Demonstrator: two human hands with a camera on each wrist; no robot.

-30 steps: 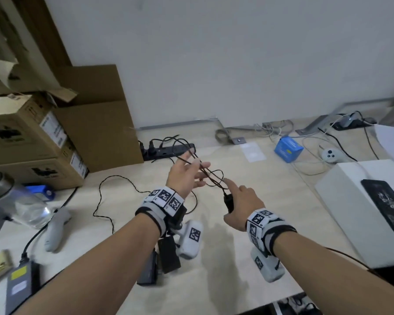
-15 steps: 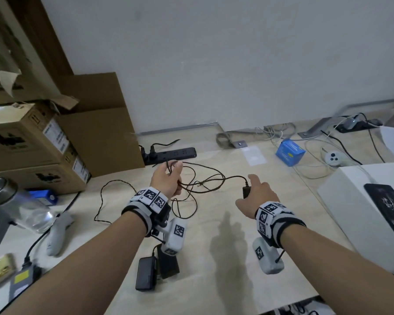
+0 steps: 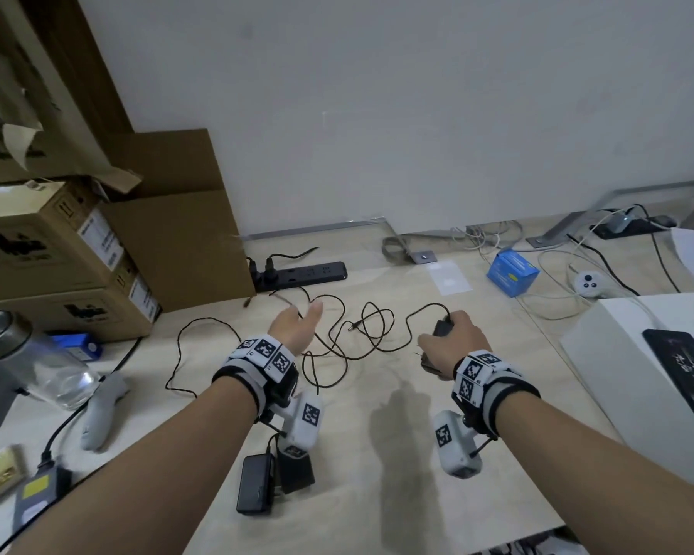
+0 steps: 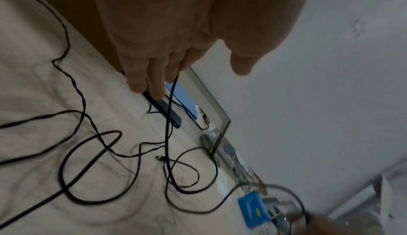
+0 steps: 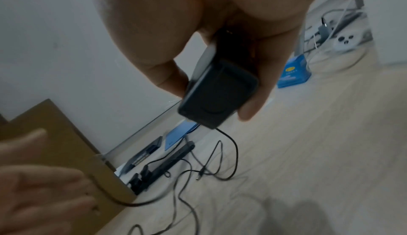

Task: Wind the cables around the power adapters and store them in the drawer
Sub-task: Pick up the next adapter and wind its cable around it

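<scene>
My right hand [image 3: 455,340] grips a black power adapter [image 3: 441,327] just above the table; the right wrist view shows thumb and fingers curled round the adapter [image 5: 218,97]. Its thin black cable [image 3: 371,334] runs left in loose loops on the table, with the barrel plug [image 3: 352,326] lying free. My left hand [image 3: 297,326] hovers over the loops with straight fingers [image 4: 154,78]; one strand of the cable [image 4: 168,134] hangs off them. Two more black adapters [image 3: 255,484] lie near the front edge under my left wrist.
A black power strip [image 3: 305,272] lies at the back by stacked cardboard boxes [image 3: 57,250]. A blue box [image 3: 511,272] and white remote [image 3: 587,281] sit back right. A white box [image 3: 617,374] stands right; a glass jar [image 3: 37,366] and grey controller [image 3: 101,410] left.
Both hands have lowered and moved apart. My left hand has opened and let the gathered cable go, so its loops now lie spread on the table. The right hand still holds the adapter.
</scene>
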